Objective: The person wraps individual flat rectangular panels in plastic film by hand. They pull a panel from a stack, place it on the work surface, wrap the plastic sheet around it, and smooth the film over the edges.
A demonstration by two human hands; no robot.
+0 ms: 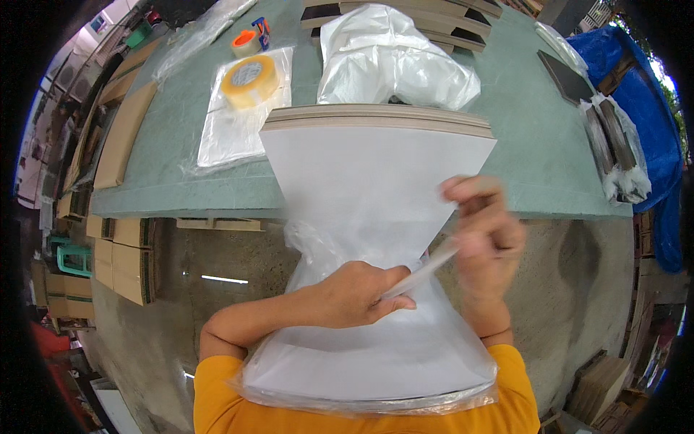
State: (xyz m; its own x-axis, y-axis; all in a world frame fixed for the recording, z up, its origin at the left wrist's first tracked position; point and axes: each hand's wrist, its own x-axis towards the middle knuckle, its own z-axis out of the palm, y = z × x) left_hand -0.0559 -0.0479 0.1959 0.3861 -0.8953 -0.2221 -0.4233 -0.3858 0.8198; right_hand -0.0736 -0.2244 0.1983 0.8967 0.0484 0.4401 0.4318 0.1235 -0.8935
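A thick stack of white-faced boards (pixel 383 166) stands upright against my body, its far end at the table edge. A clear plastic bag (pixel 318 242) wraps its nearer part. Across the front of the stack, my left hand (pixel 354 293) is closed, pinching a translucent plastic strip (pixel 423 275) between thumb and fingers. That strip runs up to my right hand (pixel 488 242), beside the stack's right edge. The right hand's fingers are curled and blurred by motion, and seem closed on the strip's other end.
On the green table (pixel 535 159) lie a roll of clear tape (pixel 249 81) on flat plastic bags (pixel 217 134), a tape dispenser (pixel 249 42) and a crumpled white plastic sheet (pixel 394 61). Wrapped bundles (pixel 614 145) sit at the right. Cardboard boxes (pixel 126 267) stand at the left.
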